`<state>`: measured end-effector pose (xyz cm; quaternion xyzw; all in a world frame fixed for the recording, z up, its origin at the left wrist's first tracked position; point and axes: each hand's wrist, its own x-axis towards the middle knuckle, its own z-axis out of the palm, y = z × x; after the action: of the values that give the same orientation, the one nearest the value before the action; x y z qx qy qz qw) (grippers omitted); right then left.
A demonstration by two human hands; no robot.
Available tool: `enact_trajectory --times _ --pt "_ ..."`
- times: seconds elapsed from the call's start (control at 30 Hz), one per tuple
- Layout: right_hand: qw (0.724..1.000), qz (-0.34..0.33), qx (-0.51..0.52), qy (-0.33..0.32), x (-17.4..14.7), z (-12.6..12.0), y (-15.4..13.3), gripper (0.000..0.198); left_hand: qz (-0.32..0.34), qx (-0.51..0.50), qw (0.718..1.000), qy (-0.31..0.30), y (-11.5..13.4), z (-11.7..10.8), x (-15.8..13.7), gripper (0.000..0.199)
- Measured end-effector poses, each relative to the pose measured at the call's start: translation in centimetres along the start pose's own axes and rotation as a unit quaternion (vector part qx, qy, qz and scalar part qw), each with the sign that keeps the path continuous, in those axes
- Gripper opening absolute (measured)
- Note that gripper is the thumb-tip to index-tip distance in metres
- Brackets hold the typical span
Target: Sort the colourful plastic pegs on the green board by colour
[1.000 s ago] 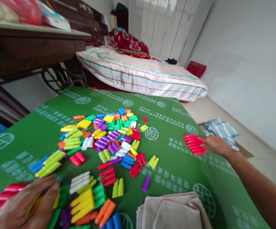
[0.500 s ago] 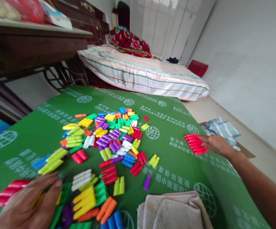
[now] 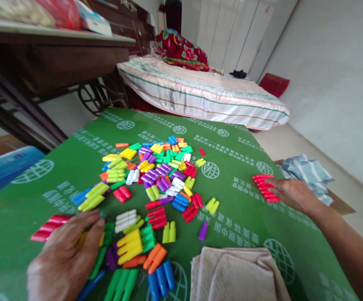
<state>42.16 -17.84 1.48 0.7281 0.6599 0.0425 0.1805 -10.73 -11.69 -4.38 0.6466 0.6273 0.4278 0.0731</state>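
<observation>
My left hand (image 3: 70, 251) rests at the near left of the green board (image 3: 231, 159), fingers curled over a yellow plastic block (image 3: 81, 240) that shows between thumb and fingers. Red joined blocks (image 3: 50, 228) lie just beyond that hand. Around it are a yellow block (image 3: 129, 246), a green block (image 3: 121, 284) and a blue block (image 3: 162, 279), all with rounded, bullet-like tips. Far to the right, my right hand (image 3: 294, 193) has its fingers closed at the end of a row of red blocks (image 3: 264, 187) on the board. Its fingertips are partly hidden.
A loose heap of many-coloured blocks (image 3: 156, 171) spreads over the middle of the board. A folded beige cloth (image 3: 238, 274) lies at the near edge. Beyond are a bed (image 3: 200, 92), a dark table (image 3: 59, 54) and a striped blue cloth (image 3: 307, 171).
The head view has turned slightly left, so everything sits further right in the picture. Both hands stay by the same blocks, with little visible movement of their own.
</observation>
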Motion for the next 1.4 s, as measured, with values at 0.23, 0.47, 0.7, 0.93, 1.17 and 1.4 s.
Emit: enact_trajectory --times 0.23,0.47,0.7,0.93,1.17,1.4 --pt "0.98 -0.154 0.087 0.092 -0.1 -0.9 -9.2 0.032 0.064 0.017 0.998 -0.003 1.6 -0.6 -0.7 0.02" --pt "0.928 -0.327 0.162 0.07 -0.7 -7.1 -20.6 0.023 0.055 0.009 0.998 -0.007 1.9 -1.0 -1.1 0.019" --pt "0.881 -0.448 0.149 0.029 -2.1 -9.2 -26.5 0.017 0.05 -0.001 0.999 0.013 2.1 -1.3 -1.2 0.021" --pt "0.881 -0.46 0.105 -0.011 -3.0 -10.2 -27.7 0.018 0.051 -0.025 0.998 0.018 2.6 -1.6 -1.2 0.018" --pt "0.893 -0.432 0.124 -0.006 -3.2 -10.6 -28.6 0.018 0.051 -0.039 0.998 0.018 2.9 -1.7 -1.4 0.015" --pt "0.939 -0.322 0.118 0.006 -2.2 -10.1 -28.7 0.02 0.055 -0.046 0.997 0.022 2.7 -1.6 -1.5 0.013"
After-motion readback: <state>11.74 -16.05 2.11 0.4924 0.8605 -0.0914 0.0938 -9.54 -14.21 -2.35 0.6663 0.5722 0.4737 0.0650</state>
